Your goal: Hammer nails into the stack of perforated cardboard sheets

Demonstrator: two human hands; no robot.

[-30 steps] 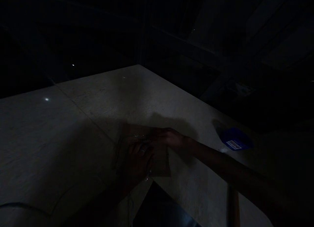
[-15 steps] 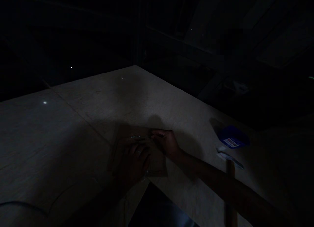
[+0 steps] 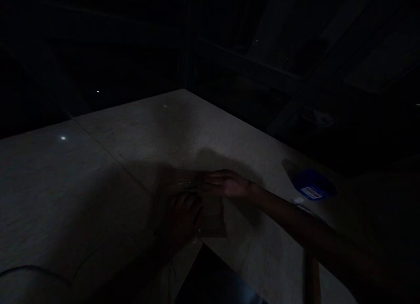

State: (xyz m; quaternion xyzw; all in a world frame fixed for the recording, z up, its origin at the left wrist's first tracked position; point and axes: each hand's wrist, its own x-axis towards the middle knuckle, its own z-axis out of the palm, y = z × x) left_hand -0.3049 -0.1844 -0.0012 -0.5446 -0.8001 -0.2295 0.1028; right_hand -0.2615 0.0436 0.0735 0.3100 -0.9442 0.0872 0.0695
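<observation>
The scene is very dark. A flat brown board (image 3: 215, 218) lies on the pale table (image 3: 138, 133) near its front edge. My left hand (image 3: 185, 216), with a ring on one finger, rests flat on the board with its fingers stretched out. My right hand (image 3: 226, 183) reaches in from the right and lies over the board's far right corner, fingers extended toward the left. Something small glints on the board between the two hands; I cannot make it out.
A blue box with a white label (image 3: 311, 185) sits on the table at the right, with a thin pale strip beside it. A dark gap (image 3: 213, 280) opens at the table's front edge. Dark shelving stands behind.
My right hand has shifted slightly up and right along the board's far edge, its fingers flattening. My left hand stays on the board.
</observation>
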